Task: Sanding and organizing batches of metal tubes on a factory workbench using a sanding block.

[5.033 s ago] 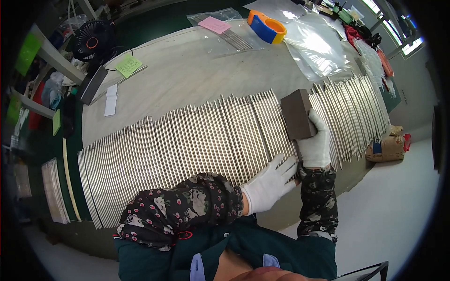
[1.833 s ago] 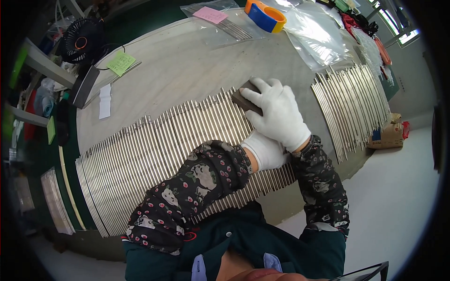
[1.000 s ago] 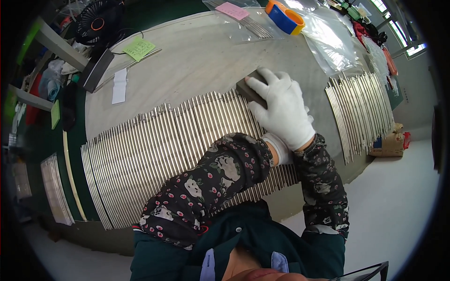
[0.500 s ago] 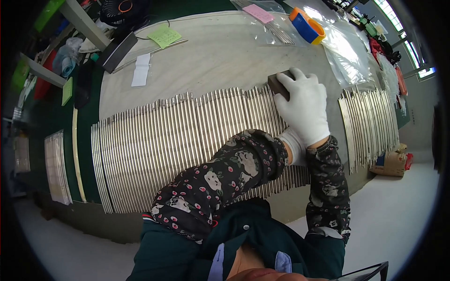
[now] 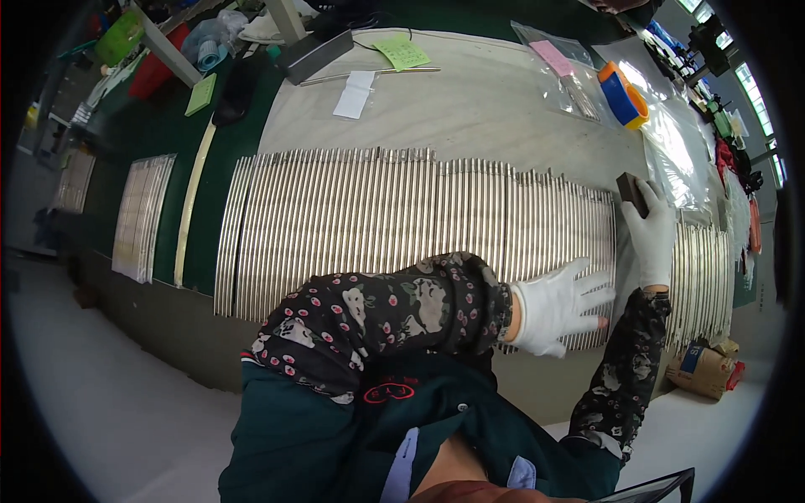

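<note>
A long row of thin silvery metal rods (image 5: 360, 218) lies side by side across the table. My left hand (image 5: 558, 310), in a white glove, rests on the lower part of the rods near the row's right end, fingers spread. My right hand (image 5: 652, 239), also gloved, is closed around a dark rectangular block (image 5: 631, 194) just beyond the row's upper right corner. Beside my right wrist, a second, smaller group of rods (image 5: 700, 281) lies further right.
At the far right sits an orange and blue tape ring (image 5: 623, 96) near clear plastic bags (image 5: 675, 155). A green note (image 5: 400, 52), a white paper slip (image 5: 354, 95) and a dark box (image 5: 316, 57) lie at the back. Bagged rods (image 5: 144, 218) lie left. A cardboard box (image 5: 703, 369) stands low right.
My hands have separated: the right has moved right with the block, off the row's end. My left hand, partly hidden before, now lies spread on the rods. The whole view has shifted.
</note>
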The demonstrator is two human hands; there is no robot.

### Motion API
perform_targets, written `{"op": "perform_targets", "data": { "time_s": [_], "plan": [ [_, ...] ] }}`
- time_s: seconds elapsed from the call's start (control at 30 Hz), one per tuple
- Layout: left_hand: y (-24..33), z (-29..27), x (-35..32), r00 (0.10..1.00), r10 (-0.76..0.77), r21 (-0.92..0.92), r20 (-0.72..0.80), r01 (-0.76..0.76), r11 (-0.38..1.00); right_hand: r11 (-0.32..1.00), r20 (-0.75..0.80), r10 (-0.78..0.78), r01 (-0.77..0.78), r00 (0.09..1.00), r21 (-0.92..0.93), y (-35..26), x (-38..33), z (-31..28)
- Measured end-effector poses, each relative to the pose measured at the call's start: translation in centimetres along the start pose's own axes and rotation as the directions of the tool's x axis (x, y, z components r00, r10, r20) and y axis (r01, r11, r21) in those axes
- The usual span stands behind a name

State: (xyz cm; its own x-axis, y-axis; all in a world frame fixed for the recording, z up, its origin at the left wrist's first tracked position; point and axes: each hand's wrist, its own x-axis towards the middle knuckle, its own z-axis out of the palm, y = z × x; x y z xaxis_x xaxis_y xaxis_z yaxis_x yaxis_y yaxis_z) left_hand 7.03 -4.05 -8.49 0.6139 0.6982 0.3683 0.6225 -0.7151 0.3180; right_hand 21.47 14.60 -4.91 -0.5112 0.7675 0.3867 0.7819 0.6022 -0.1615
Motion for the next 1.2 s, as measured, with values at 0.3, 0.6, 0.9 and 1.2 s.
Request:
{"op": "perform_targets", "data": {
  "time_s": [0.3,0.6,0.9,1.2],
  "plan": [
    [0.1,-7.4,-13.5,0.939,-0.330,0.066,0.091,0.325,0.943,0.957,-0.081,-0.275,0.281,0.958,0.076,-12.0,-0.5,3.7],
    [0.2,-7.0,-14.2,0.935,-0.345,0.052,0.079,0.342,0.938,0.928,0.161,-0.236,0.271,0.958,-0.254,-19.1,1.6,0.2],
    [0.3,-6.1,-14.8,0.939,-0.342,0.122,0.023,0.337,0.933,0.950,0.147,-0.097,0.136,0.984,-0.281,-13.7,1.4,1.6],
    [2.1,-7.3,-14.8,0.933,-0.352,0.136,0.068,0.341,0.930,0.979,0.062,0.162,-0.152,0.985,-0.139,7.4,0.9,3.0]
  ]
}}
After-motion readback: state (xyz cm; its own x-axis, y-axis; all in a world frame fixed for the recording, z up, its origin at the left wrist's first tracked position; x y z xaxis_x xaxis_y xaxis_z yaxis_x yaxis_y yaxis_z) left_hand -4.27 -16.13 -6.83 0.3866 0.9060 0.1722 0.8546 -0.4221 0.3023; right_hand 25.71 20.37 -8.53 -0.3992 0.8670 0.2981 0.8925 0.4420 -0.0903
